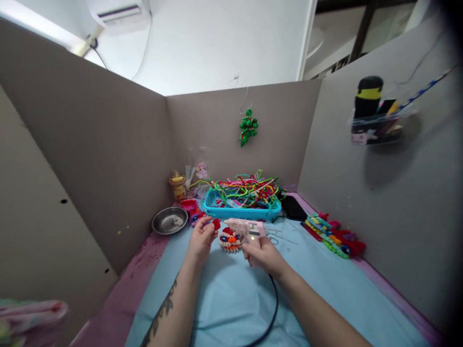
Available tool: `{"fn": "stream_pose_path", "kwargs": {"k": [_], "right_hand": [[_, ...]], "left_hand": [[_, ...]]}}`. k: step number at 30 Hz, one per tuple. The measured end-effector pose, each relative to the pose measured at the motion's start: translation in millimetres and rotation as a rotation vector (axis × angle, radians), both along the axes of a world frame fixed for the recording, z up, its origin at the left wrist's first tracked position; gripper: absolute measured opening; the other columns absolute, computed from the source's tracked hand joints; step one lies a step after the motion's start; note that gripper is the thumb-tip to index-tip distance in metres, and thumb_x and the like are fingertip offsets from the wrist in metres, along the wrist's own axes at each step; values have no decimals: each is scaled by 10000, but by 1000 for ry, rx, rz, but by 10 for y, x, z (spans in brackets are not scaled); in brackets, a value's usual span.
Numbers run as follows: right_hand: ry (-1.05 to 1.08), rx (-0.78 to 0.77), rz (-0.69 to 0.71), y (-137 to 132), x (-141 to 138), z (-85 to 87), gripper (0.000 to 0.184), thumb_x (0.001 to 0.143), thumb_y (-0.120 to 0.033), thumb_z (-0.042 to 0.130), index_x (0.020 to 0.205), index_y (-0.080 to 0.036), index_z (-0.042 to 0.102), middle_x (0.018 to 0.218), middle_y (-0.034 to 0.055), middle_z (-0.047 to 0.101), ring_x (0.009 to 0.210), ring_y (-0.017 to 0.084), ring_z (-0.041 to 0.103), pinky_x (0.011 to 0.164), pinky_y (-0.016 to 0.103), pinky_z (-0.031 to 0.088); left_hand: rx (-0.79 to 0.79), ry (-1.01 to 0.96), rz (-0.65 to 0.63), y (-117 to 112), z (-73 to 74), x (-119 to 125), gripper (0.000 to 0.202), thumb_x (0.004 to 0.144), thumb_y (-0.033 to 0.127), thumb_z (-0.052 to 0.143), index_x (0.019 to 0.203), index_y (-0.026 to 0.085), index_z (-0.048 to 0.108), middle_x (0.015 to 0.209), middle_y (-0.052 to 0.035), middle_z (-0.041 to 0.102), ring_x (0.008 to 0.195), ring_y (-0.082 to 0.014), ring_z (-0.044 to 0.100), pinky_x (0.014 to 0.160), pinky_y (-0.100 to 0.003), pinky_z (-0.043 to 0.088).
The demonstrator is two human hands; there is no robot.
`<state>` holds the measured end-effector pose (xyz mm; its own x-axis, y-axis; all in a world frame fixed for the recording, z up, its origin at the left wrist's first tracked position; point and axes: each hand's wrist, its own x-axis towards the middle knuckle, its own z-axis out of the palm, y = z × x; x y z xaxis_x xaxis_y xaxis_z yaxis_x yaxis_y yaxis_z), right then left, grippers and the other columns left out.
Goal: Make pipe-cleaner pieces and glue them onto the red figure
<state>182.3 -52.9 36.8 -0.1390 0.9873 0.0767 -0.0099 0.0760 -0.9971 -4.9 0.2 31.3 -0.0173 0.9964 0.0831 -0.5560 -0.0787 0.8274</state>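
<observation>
A red piece (216, 223) is pinched by the left hand (201, 236); a pink glue gun (253, 229) is gripped by the right hand (263, 254), its nozzle (227, 221) near the piece. Between the hands, a fuzzy multicoloured ornament (227, 244) is laid on the surface (235, 284).

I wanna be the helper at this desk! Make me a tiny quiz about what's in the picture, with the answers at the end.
1. Pick one. The right grip holds: A) a spoon; B) a pale pink glue gun; C) a paintbrush.
2. True or false? The metal bowl is to the left of the blue tray.
3. Fill in the blank. The small piece pinched in the left grip is coloured ____.

Key: 1. B; 2. True; 3. red.
</observation>
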Motion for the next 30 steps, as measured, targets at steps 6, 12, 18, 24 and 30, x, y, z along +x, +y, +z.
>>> {"fn": "stream_pose_path", "kwargs": {"k": [6, 12, 18, 24, 30], "right_hand": [[-49, -6, 33, -13, -27, -1, 192, 686, -344, 630, 731, -160, 601, 528, -15, 539, 412, 94, 464, 400, 216, 370], [-27, 4, 45, 35, -35, -98, 233, 680, -381, 637, 657, -157, 578, 510, -5, 531, 421, 99, 461, 405, 216, 360], [29, -16, 53, 68, -40, -184, 262, 682, -416, 636, 727, -165, 577, 543, -16, 535, 413, 88, 450, 399, 209, 355], [-3, 3, 70, 56, -23, -155, 241, 691, -397, 621, 709, -162, 570, 531, -12, 540, 425, 94, 466, 418, 213, 368], [-26, -19, 80, 7, -34, -42, 229, 680, -387, 614, 686, -166, 554, 488, -21, 520, 416, 97, 458, 418, 214, 360]], "left_hand": [[0, -11, -56, -43, 25, 20, 445, 526, 260, 819, 875, 161, 562, 609, 37, 629, 477, -49, 565, 528, -151, 447], [17, -10, -88, -60, 24, 19, 416, 533, 259, 814, 844, 163, 554, 608, 33, 628, 485, -54, 561, 516, -155, 446], [26, 24, -93, -76, 21, 24, 406, 535, 278, 812, 829, 163, 556, 556, 55, 579, 438, -40, 503, 487, -157, 428], [23, 22, -87, -93, 31, 24, 423, 511, 281, 820, 821, 162, 559, 556, 56, 568, 450, -44, 501, 482, -154, 427], [35, 12, -95, -78, 13, 20, 402, 529, 272, 812, 818, 161, 556, 550, 56, 569, 455, -45, 511, 484, -150, 430]]}}
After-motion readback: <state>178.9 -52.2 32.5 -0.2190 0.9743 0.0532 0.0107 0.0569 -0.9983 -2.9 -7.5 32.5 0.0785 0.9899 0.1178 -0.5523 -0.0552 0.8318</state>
